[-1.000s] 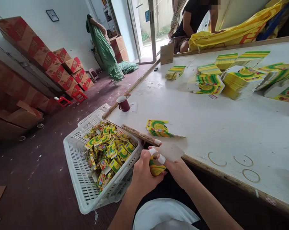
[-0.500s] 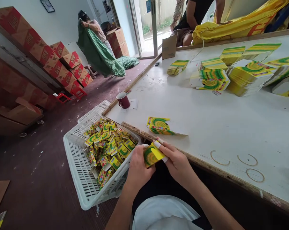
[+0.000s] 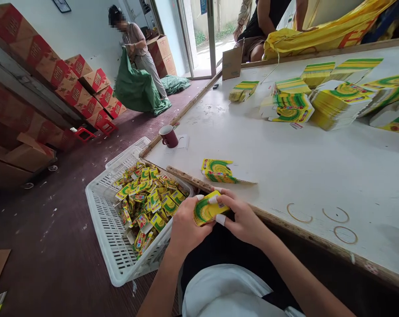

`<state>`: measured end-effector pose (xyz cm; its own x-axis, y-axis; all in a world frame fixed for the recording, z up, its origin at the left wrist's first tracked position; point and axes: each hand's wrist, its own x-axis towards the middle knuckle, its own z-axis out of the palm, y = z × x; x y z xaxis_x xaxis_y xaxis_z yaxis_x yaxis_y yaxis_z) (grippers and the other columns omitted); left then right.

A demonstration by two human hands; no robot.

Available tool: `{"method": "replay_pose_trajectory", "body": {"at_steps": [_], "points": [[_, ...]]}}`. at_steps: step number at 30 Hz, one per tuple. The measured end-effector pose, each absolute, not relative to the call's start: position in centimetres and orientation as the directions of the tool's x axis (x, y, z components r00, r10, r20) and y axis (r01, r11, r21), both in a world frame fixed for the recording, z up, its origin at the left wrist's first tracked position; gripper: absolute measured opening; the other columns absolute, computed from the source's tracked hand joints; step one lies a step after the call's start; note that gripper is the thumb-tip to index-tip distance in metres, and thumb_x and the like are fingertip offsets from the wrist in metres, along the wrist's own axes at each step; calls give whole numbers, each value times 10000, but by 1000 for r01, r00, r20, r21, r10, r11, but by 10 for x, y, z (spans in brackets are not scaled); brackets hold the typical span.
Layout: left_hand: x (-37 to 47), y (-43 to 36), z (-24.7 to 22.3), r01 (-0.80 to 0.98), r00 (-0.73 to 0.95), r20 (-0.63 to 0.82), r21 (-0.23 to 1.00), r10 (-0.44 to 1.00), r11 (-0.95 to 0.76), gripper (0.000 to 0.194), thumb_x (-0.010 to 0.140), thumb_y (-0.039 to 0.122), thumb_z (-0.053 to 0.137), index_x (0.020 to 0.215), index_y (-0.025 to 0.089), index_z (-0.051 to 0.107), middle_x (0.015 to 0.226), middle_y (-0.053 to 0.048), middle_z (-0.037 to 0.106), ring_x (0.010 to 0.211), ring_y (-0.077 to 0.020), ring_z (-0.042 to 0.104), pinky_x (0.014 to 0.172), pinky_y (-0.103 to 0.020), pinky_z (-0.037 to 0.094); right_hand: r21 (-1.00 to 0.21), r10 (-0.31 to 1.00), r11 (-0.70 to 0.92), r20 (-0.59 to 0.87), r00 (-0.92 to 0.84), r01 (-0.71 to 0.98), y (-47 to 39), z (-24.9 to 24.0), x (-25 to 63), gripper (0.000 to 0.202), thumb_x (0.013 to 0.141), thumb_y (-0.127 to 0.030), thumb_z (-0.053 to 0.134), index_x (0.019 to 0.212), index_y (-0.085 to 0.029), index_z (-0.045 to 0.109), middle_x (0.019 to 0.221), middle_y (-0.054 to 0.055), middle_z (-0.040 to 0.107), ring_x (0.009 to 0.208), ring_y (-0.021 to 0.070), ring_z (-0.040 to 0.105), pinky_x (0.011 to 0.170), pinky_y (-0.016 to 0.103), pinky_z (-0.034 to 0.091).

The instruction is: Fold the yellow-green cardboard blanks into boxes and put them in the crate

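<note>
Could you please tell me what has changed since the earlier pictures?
The left hand and right hand still hold the small yellow carton, but its pale flap no longer sticks out beyond the right hand. Across the room, a co-worker has lowered the green sheet. The white crate, mug and small carton pile stayed put.

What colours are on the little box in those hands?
The box is yellow with green curved bands, seen in the head view.

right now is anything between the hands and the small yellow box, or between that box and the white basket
The left hand and right hand hold the box, nothing visible between. In this view, the left hand lies between box and basket.
</note>
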<state>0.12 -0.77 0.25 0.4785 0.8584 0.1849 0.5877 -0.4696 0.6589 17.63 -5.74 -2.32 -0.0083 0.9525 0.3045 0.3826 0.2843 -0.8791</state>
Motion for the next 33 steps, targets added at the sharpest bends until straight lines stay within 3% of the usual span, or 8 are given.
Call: {"method": "replay_pose_trajectory", "body": {"at_steps": [3,8,13,19,22,24,28,33], "points": [[-19,5,-4,637,313,290,641,904,-427,482,711,324,757,1150,218,590,1065,-93,677,1015,-299,651,925,-456,509,-897,945,252,309,109,363,-45,-33,171,602,831,-230,630,1387,-197,403,1378,179,570,1192,270,625,999,471,517],[-63,30,-8,776,-167,573,578,802,-252,749,641,452,807,1257,145,511,1250,-183,560,1247,-395,486,1092,-590,341,-757,855,-36,315,413,653,-4,-43,202,437,824,-166,585,1259,-168,544,1192,155,673,1096,312,625,958,499,505],[-51,22,-20,614,-23,380,735,925,-287,511,758,455,712,1173,184,587,1190,-128,633,1133,-306,585,1022,-495,441,-721,856,-114,278,436,684,22,-52,219,400,727,0,496,1071,-145,638,1030,171,693,1016,343,606,917,526,480],[-16,2,-37,280,140,106,949,985,-142,431,753,460,755,1099,224,656,1141,-94,700,1092,-269,640,970,-429,487,-785,825,-90,286,488,613,13,-47,215,407,720,-58,497,1103,-194,514,953,98,640,893,276,616,803,444,513],[0,-3,-35,-85,193,28,996,981,-12,657,662,551,816,1201,238,609,1251,-120,658,1182,-290,609,931,-390,517,-888,866,23,248,434,460,-4,-32,199,436,747,-153,553,1155,-231,422,874,17,589,760,196,615,718,356,532],[12,-3,-27,-343,183,21,938,983,44,727,605,646,809,1177,239,618,1219,-118,663,1172,-294,611,912,-379,530,-973,944,125,177,277,193,-20,-22,179,486,728,-197,612,1164,-251,404,850,-15,553,746,164,601,708,318,527],[27,1,-1,-632,94,-9,772,996,67,553,640,685,765,927,222,668,823,-17,667,832,-186,665,817,-315,551,-968,997,37,54,-61,-246,-50,-9,132,495,734,-240,648,1185,-257,444,866,-25,529,720,124,542,680,278,491],[24,2,0,-644,-73,-63,765,995,1,478,601,594,846,754,206,612,634,74,515,555,-68,502,594,-184,481,-986,997,31,41,-60,-164,-58,-8,114,428,689,-217,700,1091,-232,557,866,-26,525,745,123,479,645,244,442]]}}
